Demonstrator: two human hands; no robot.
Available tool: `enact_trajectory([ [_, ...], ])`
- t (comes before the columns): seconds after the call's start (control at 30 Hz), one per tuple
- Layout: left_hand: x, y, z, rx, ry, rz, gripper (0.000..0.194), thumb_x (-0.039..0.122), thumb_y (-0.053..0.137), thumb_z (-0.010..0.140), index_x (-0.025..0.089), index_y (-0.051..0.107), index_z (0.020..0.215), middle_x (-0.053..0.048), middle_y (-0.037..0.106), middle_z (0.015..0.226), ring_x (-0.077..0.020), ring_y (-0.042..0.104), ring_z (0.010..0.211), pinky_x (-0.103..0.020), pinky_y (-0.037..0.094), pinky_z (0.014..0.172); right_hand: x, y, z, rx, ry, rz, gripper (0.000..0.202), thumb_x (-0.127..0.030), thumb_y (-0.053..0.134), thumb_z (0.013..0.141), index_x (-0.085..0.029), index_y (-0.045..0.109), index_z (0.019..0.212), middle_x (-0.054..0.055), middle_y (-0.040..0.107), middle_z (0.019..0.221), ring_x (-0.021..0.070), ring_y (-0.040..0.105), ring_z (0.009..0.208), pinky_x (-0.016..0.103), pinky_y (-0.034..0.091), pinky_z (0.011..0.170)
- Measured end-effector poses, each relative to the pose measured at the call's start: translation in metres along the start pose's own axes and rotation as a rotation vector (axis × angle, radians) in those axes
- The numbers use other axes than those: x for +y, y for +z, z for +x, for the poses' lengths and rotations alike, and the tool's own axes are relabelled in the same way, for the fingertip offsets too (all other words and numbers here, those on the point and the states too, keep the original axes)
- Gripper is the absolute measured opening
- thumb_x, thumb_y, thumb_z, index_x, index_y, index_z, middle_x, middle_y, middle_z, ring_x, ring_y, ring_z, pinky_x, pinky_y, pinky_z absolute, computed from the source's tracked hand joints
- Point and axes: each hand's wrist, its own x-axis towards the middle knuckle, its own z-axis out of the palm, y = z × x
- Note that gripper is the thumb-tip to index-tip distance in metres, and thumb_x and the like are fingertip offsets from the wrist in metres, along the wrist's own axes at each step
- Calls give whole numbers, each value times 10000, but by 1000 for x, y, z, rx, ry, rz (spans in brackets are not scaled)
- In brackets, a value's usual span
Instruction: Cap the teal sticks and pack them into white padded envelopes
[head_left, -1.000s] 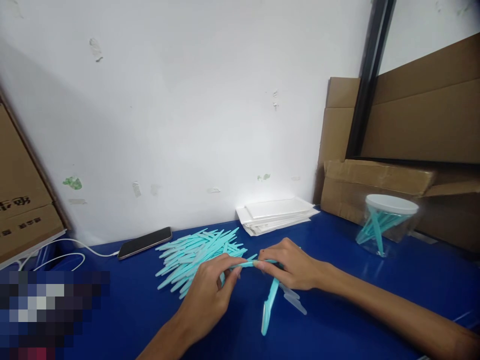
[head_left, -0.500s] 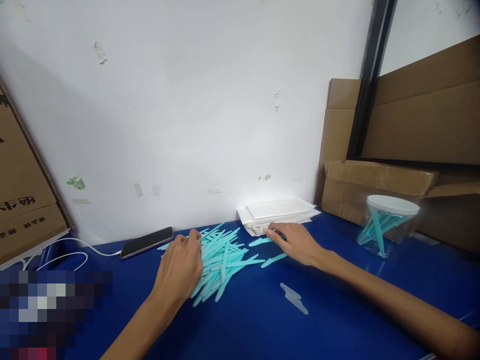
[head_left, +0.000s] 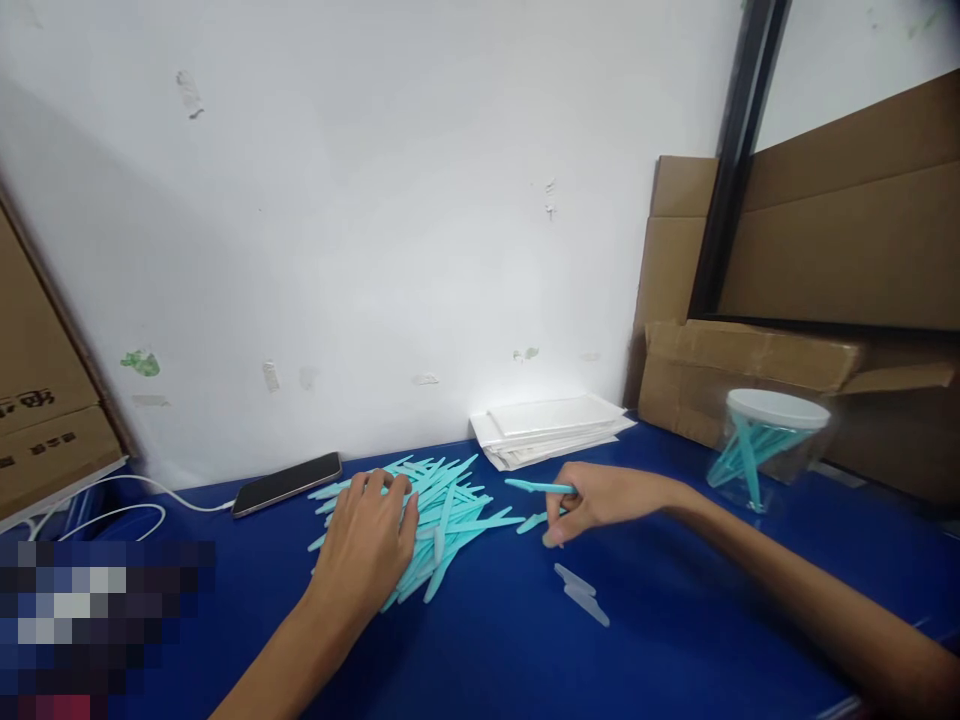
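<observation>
So, slim turquoise sticks (head_left: 442, 500), each tapering toward the end, fan out in a loose criss-cross heap, and the left hand (head_left: 367, 535) lies bent over its near left side, fingertips among them, though I can't tell whether they pinch any. Over on the right hand (head_left: 596, 497), one stick (head_left: 534, 486) crosses the curled index finger, grip unclear, with another (head_left: 531, 523) just beside the fingers and two clear covers (head_left: 582, 595) nearer on the blue bench (head_left: 465, 660). Around them sit a phone (head_left: 289, 485), white packets (head_left: 555, 430) against the scuffed wall (head_left: 405, 220), a white-lidded jar (head_left: 776, 410) of sticks and cardboard boxes (head_left: 750, 365).
</observation>
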Motion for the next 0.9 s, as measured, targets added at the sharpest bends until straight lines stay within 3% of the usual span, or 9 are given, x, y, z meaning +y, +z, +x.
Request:
enact_trajectory([
  [0.17,7,4,-2,82,118,-77,244,199,418,968,166,655,919,-108,651,953,-280,565,926,-430,477,788,17,-1,4,-134,-19,45,485,-515,847,670,-196,715,1010,-102,326,563,73,264,498,229,193,472],
  [0.3,11,7,-2,107,160,-106,237,168,425,963,166,652,895,-98,645,914,-271,562,898,-424,473,766,21,11,13,-189,-103,148,433,-476,820,731,-196,700,1039,-112,279,552,70,227,493,232,194,487],
  [0.47,13,5,-3,147,176,-184,201,169,442,961,168,639,922,-89,644,927,-260,556,898,-422,468,781,21,15,17,-143,-171,156,330,-449,797,767,-186,724,951,-104,283,555,73,258,502,237,216,511],
  [0.57,15,-1,-3,171,156,-279,203,183,431,971,168,630,930,-79,638,901,-244,545,866,-411,469,770,20,16,19,-54,-164,224,312,-430,813,752,-182,702,905,-104,256,578,73,266,512,230,240,519],
  [0.67,19,-9,-5,180,136,-391,223,218,425,985,171,629,910,-66,628,851,-229,537,822,-392,471,732,17,21,23,113,-152,371,304,-434,800,768,-180,669,871,-105,222,595,72,236,525,225,256,536],
  [0.8,30,-13,-10,197,238,-491,179,267,502,971,171,639,1036,-73,650,924,-233,563,894,-399,491,775,10,34,31,421,-165,537,325,-454,785,783,-190,629,892,-113,257,576,68,240,512,221,262,534],
  [0.9,43,-9,-16,226,331,-507,252,320,596,933,171,622,1133,-75,665,929,-240,581,882,-405,505,761,6,44,35,469,-192,586,314,-438,789,786,-185,629,881,-113,268,569,62,251,496,220,250,513],
])
